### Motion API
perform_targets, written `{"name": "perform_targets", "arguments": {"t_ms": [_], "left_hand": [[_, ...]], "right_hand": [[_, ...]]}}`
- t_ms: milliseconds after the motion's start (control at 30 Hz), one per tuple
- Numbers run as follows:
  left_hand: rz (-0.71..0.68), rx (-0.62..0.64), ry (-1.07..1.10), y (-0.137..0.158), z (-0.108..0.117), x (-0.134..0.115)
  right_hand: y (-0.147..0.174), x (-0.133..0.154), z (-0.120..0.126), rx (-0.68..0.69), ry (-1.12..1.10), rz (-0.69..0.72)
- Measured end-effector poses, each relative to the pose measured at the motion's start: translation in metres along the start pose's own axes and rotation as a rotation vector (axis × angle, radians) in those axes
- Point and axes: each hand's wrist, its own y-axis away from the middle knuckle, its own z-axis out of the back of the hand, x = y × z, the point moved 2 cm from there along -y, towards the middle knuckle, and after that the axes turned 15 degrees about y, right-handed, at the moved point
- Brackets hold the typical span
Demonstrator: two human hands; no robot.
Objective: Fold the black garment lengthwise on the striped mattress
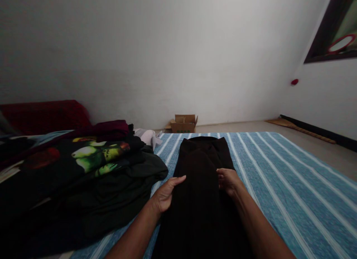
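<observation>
A pair of black trousers (195,199) lies lengthwise in front of me, its waistband at the far end and the near part running out of the bottom of the view. One layer is folded over another along the middle. My left hand (166,192) grips the left edge, thumb on top and fingers hidden beneath. On the other side, my right hand (228,180) pinches the edge of the upper layer between thumb and fingers. Under the trousers spreads a blue and white striped bedsheet (267,177).
To my left is a heap of dark clothes (111,192), including a black piece with a green print (92,156). A red item (47,116) stands behind it. Beyond the bed are an open cardboard box (184,123) and a rolled mat (301,129) by the wall.
</observation>
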Motion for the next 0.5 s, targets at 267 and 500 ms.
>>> {"name": "perform_targets", "arguments": {"t_ms": [267, 500], "left_hand": [[-0.198, -0.172, -0.099, 0.023, 0.019, 0.009], [-0.088, -0.074, -0.079, 0.043, 0.011, 0.029]], "right_hand": [[0.001, 0.010, 0.001, -0.113, 0.169, 0.037], [-0.001, 0.010, 0.002, -0.127, 0.218, 0.033]]}}
